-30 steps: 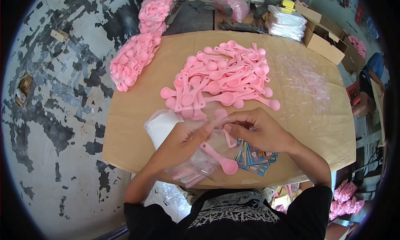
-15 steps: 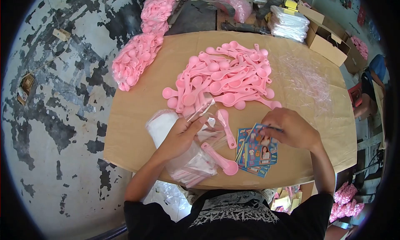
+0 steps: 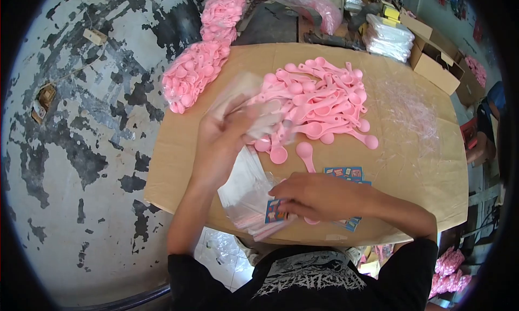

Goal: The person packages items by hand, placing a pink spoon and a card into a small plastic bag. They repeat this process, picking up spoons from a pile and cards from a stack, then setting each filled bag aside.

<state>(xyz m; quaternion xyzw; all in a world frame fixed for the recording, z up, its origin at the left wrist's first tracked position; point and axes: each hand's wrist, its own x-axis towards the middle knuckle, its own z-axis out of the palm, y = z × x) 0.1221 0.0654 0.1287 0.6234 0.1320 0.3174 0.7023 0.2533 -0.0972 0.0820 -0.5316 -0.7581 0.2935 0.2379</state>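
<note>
My left hand (image 3: 220, 141) is raised over the left part of the table, closed on a clear plastic bag (image 3: 240, 88) that is smeared by motion. Below it lies a stack of flat clear bags (image 3: 241, 185). My right hand (image 3: 324, 197) pinches a blue printed card (image 3: 277, 211) just above the lower end of that stack. Under and beyond this hand, more blue cards (image 3: 351, 173) show in part. A single pink measuring spoon (image 3: 305, 155) lies above my right hand, and another beneath it is mostly hidden. Farther back is a heap of pink measuring spoons (image 3: 330, 97).
Full bags of pink spoons (image 3: 194, 73) lie at the table's back left. Loose clear plastic strands (image 3: 413, 114) cover part of the brown table (image 3: 421, 186) at right. Wrapped packs (image 3: 389, 38) and a cardboard box (image 3: 435, 68) stand behind. Another person (image 3: 486, 122) is at far right.
My left hand has lifted a bag up and left, away from the stack. My right hand has moved left from the cards with one card in it. The view has shifted slightly.
</note>
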